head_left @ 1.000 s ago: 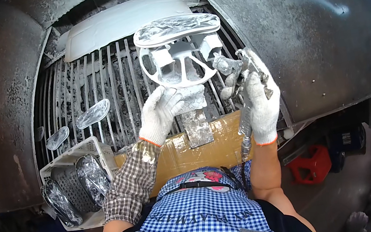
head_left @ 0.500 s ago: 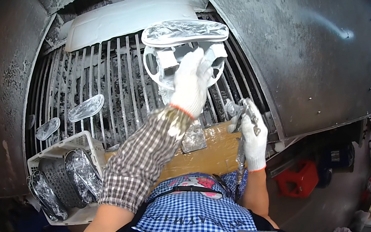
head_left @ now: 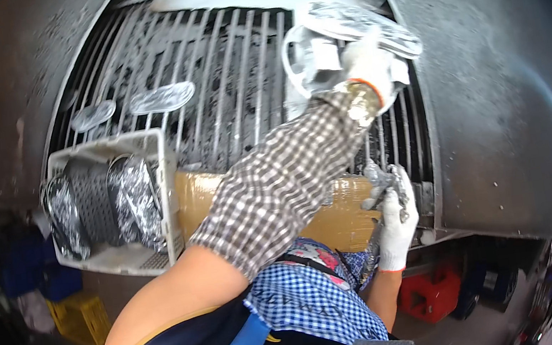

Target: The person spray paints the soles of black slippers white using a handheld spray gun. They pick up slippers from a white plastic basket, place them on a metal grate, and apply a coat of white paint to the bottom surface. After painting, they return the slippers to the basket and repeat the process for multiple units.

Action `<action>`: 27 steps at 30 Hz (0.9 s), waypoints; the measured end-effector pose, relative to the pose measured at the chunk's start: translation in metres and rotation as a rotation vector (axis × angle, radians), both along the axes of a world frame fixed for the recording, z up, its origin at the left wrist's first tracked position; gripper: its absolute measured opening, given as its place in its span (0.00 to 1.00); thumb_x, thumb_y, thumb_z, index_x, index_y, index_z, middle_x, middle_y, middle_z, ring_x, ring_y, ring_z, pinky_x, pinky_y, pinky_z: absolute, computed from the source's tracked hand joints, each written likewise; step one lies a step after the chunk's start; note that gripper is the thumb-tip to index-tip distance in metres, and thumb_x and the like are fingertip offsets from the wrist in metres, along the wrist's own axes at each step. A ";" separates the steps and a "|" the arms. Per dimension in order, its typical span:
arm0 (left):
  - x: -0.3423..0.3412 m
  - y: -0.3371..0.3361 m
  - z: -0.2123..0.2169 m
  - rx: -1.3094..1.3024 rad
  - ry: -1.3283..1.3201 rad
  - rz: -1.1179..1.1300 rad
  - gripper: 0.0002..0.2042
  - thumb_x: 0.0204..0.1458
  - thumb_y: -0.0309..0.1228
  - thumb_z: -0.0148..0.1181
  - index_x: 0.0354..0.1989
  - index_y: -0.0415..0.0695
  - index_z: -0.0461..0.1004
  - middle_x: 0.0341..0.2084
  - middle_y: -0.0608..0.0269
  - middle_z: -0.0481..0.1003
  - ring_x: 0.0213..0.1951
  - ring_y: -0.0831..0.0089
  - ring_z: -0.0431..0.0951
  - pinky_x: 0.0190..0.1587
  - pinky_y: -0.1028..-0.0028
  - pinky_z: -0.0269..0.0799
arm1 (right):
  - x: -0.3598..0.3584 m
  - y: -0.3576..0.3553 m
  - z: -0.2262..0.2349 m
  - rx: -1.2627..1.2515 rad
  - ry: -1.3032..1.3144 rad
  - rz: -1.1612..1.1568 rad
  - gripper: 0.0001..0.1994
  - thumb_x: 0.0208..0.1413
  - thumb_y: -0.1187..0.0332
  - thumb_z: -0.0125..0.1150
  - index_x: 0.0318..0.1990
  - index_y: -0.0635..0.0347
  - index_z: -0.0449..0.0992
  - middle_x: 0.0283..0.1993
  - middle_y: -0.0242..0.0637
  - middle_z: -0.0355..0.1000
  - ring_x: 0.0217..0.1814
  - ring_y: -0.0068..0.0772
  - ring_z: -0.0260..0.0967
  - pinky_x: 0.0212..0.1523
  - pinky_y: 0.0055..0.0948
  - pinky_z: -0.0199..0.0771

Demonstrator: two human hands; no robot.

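- While the left hand (head_left: pixel 370 74), in a white work glove, stretches far forward over the metal grate (head_left: pixel 219 87), its fingers are wrapped round the near rim of a grey-coated ring-shaped part (head_left: pixel 316 58) that lies at the grate's far right, close to the right-hand wall of the spray booth (head_left: pixel 492 80)
- across the top of that part rests a flat, silvery oval piece (head_left: pixel 357 24), touching it
- right hand (head_left: pixel 395 215), also gloved in white, is kept low at the front edge of the grate, fingers curled tight around a paint-crusted spray gun (head_left: pixel 378 185)
- under the left forearm a brown cardboard-covered ledge (head_left: pixel 337 217) runs along the front of the grate
- two small oval pieces (head_left: pixel 135 105) lie on the bars at the left, well apart from both hands
- just below them a white plastic crate (head_left: pixel 111 206) holds dark meshed parts wrapped in clear film
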State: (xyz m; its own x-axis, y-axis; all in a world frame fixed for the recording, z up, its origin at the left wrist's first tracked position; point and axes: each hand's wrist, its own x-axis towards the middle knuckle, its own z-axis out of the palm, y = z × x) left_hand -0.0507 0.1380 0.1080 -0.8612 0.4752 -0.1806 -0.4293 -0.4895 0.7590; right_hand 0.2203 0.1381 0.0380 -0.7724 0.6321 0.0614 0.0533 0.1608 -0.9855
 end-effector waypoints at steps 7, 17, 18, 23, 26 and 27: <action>-0.025 -0.054 0.012 0.219 0.145 0.177 0.20 0.65 0.26 0.63 0.63 0.34 0.71 0.51 0.45 0.79 0.50 0.61 0.82 0.55 0.63 0.83 | -0.008 -0.007 0.005 -0.106 -0.004 0.001 0.26 0.69 0.71 0.56 0.73 0.70 0.66 0.52 0.41 0.77 0.44 0.26 0.75 0.48 0.28 0.77; -0.128 -0.234 -0.071 0.319 -0.056 0.443 0.26 0.65 0.22 0.57 0.71 0.36 0.62 0.63 0.39 0.73 0.64 0.54 0.76 0.68 0.56 0.78 | -0.017 -0.021 -0.002 0.014 -0.086 0.038 0.26 0.63 0.78 0.54 0.70 0.73 0.70 0.58 0.39 0.69 0.51 0.25 0.70 0.53 0.27 0.74; -0.125 -0.238 -0.086 0.284 -0.032 0.487 0.28 0.66 0.21 0.52 0.74 0.34 0.54 0.69 0.36 0.66 0.69 0.48 0.71 0.72 0.46 0.72 | -0.018 -0.023 -0.004 0.004 -0.080 0.019 0.26 0.63 0.77 0.54 0.70 0.72 0.70 0.59 0.39 0.69 0.53 0.27 0.70 0.56 0.29 0.73; -0.085 -0.246 -0.217 0.271 -0.397 0.540 0.28 0.65 0.20 0.51 0.74 0.37 0.54 0.66 0.36 0.68 0.67 0.44 0.72 0.69 0.40 0.74 | -0.017 -0.018 -0.009 0.072 -0.131 0.027 0.26 0.65 0.76 0.54 0.71 0.71 0.69 0.62 0.40 0.70 0.57 0.29 0.70 0.60 0.29 0.72; -0.051 -0.241 -0.314 0.248 -0.618 0.528 0.24 0.66 0.23 0.51 0.71 0.37 0.60 0.63 0.40 0.73 0.63 0.47 0.77 0.62 0.41 0.78 | -0.015 -0.011 -0.016 0.094 -0.181 0.027 0.26 0.66 0.75 0.55 0.71 0.70 0.69 0.64 0.41 0.70 0.58 0.29 0.70 0.61 0.29 0.71; -0.041 -0.238 -0.336 0.252 -0.675 0.506 0.22 0.66 0.25 0.51 0.69 0.38 0.63 0.62 0.41 0.74 0.61 0.48 0.79 0.60 0.42 0.79 | -0.015 -0.008 -0.018 0.092 -0.203 0.026 0.26 0.66 0.75 0.55 0.72 0.70 0.69 0.64 0.41 0.70 0.59 0.30 0.70 0.61 0.29 0.71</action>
